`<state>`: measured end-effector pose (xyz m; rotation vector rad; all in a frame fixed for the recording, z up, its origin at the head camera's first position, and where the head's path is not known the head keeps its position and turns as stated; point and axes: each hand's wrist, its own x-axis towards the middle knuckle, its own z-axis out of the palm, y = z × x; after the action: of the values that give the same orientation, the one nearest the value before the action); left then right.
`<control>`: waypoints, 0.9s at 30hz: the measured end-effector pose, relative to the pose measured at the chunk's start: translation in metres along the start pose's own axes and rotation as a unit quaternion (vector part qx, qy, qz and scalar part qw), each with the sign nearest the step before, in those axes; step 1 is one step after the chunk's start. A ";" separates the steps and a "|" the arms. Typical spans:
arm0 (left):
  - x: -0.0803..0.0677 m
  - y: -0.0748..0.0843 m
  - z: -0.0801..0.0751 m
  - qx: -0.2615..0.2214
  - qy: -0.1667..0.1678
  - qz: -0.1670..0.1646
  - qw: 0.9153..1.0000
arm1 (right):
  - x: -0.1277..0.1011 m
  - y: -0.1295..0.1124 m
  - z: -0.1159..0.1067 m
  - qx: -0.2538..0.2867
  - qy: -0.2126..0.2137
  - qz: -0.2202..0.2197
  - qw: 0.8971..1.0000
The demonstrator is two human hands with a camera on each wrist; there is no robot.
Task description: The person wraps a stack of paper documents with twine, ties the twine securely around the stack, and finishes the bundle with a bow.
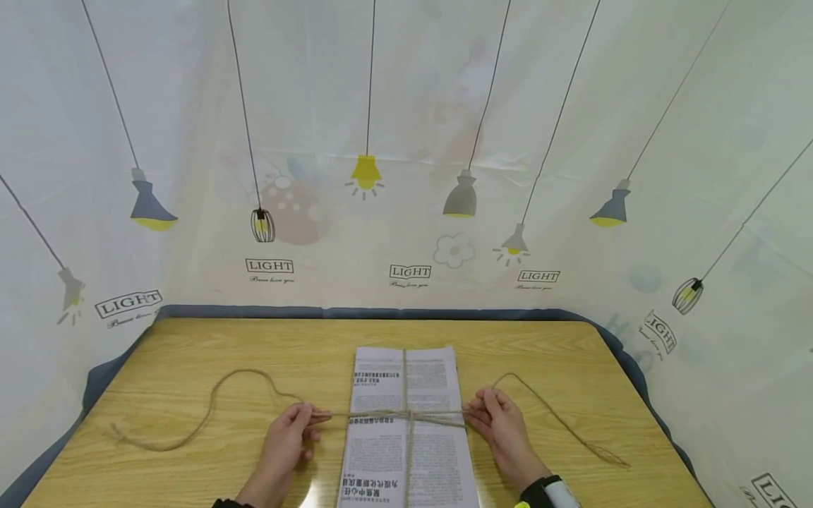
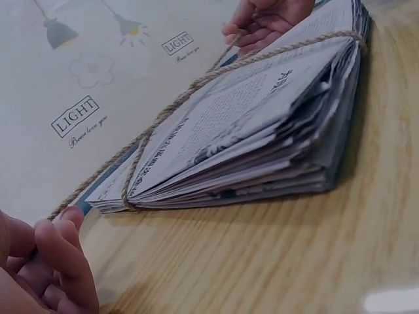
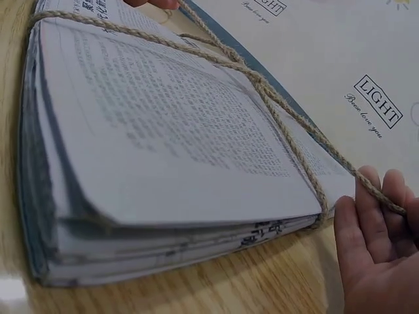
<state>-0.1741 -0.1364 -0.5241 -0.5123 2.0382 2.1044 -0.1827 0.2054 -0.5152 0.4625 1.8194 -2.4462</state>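
A stack of folded newspapers [image 1: 375, 458] lies on the wooden table, with brown twine [image 1: 409, 451] running round it lengthwise and crosswise. The strands cross on top near the middle of the stack. To the left of the papers, my left hand [image 1: 286, 441] pinches one twine end between thumb and fingers. At the right edge, my right hand [image 1: 502, 430] pinches the other end. Between the hands the twine is stretched straight over the stack. In the right wrist view the twine [image 3: 308, 124] passes over the fingers [image 3: 370, 222] of the right hand.
A loose twine tail [image 1: 212, 402] curves over the table [image 1: 254, 339] on the left. Another tail [image 1: 559, 416] with a frayed end trails to the right. Behind the table hangs a pale cloth [image 1: 406, 212] printed with lamps. A dark band [image 1: 571, 487] circles the right wrist.
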 end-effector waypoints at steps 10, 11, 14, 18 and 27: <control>-0.001 0.005 -0.010 0.031 0.008 -0.027 0.999 | 0.001 0.006 -0.001 -0.031 0.016 0.010 0.999; -0.001 0.005 -0.011 0.032 0.008 -0.029 0.999 | 0.001 0.006 -0.001 -0.034 0.017 0.011 0.999; -0.002 0.006 -0.011 0.029 0.010 -0.029 0.999 | 0.001 0.007 -0.001 -0.037 0.017 0.014 0.999; -0.003 0.007 -0.013 0.024 0.008 -0.030 0.999 | 0.001 0.009 -0.001 -0.034 0.017 0.017 0.999; -0.004 0.007 -0.016 0.035 0.013 -0.031 0.999 | -0.003 0.007 -0.002 -0.031 0.022 0.024 0.999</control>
<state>-0.1711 -0.1521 -0.5162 -0.5876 2.0726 1.9938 -0.1781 0.2051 -0.5219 0.5531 1.8709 -2.3597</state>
